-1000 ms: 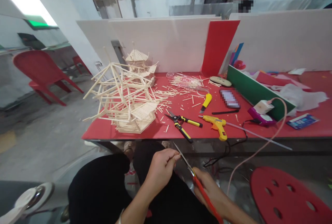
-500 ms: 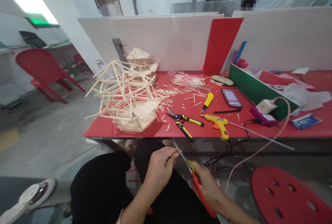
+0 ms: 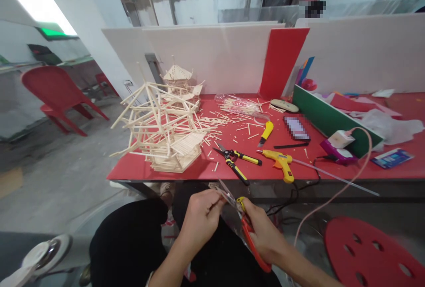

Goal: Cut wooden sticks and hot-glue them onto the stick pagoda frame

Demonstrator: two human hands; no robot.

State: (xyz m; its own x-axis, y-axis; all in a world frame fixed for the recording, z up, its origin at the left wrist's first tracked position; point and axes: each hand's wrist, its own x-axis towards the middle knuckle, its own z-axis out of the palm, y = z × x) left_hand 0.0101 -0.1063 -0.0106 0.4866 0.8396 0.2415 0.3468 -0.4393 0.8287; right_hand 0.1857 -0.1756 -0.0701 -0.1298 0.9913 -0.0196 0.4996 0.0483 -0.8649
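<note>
Below the table edge, over my lap, my right hand (image 3: 262, 231) grips red-handled scissors (image 3: 247, 229), blades pointing up-left. My left hand (image 3: 201, 216) pinches something thin at the blade tips; I cannot make out what it is. On the red table (image 3: 186, 172) above them stands a large model of thin wooden sticks (image 3: 162, 125), with a smaller stick pavilion (image 3: 179, 79) behind it. Loose sticks (image 3: 229, 116) lie scattered beside the model.
Yellow-handled snips (image 3: 234, 160), a yellow glue gun (image 3: 280, 163) with a black cord, a yellow utility knife (image 3: 265, 132) and a phone (image 3: 295, 127) lie on the table. White boards stand behind. A red stool (image 3: 372, 256) sits at right, a red chair (image 3: 53, 96) at left.
The scissors' blades have swung lower and closer to my left hand's fingertips. Both hands have drawn slightly together; the view shifted a little.
</note>
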